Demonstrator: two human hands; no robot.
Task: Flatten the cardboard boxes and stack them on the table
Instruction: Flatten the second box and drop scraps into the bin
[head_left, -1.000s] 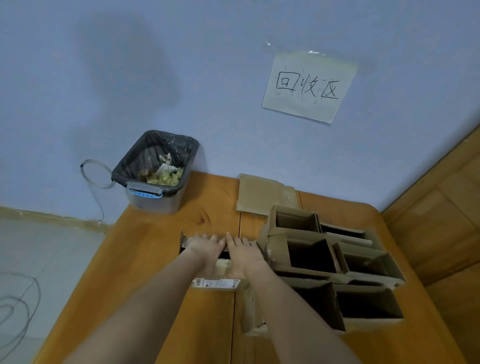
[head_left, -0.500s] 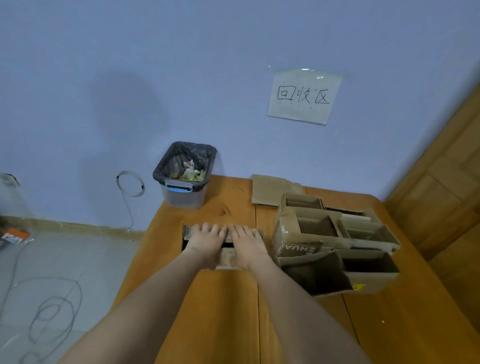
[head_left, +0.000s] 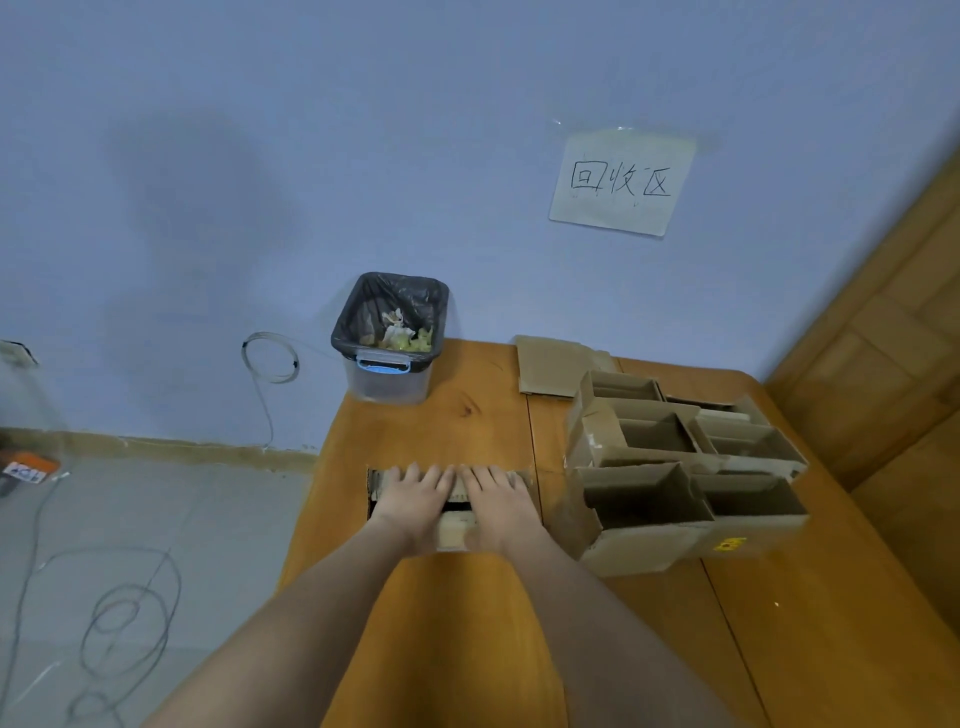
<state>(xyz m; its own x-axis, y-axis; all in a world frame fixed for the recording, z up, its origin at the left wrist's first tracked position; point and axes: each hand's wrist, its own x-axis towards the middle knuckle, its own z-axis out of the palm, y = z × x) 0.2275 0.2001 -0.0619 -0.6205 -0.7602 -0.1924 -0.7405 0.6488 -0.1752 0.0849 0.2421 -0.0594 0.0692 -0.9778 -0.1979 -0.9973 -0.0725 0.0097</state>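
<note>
I see my left hand (head_left: 415, 498) and right hand (head_left: 496, 498) side by side, fingers straight, pressing the brown flattened cardboard box (head_left: 451, 480) onto the orange wooden table (head_left: 457, 623). Its long axis runs left-right. Open brown cardboard boxes (head_left: 680, 467) stand just right.

Lined bin (head_left: 389, 338), wall sign (head_left: 622, 182), cables (head_left: 124, 618)

Both forearms reach forward, side by side. The left hand (head_left: 413, 501) and right hand (head_left: 500, 503) lie palm-down, fingers straight and nearly touching, pressing flat.
</note>
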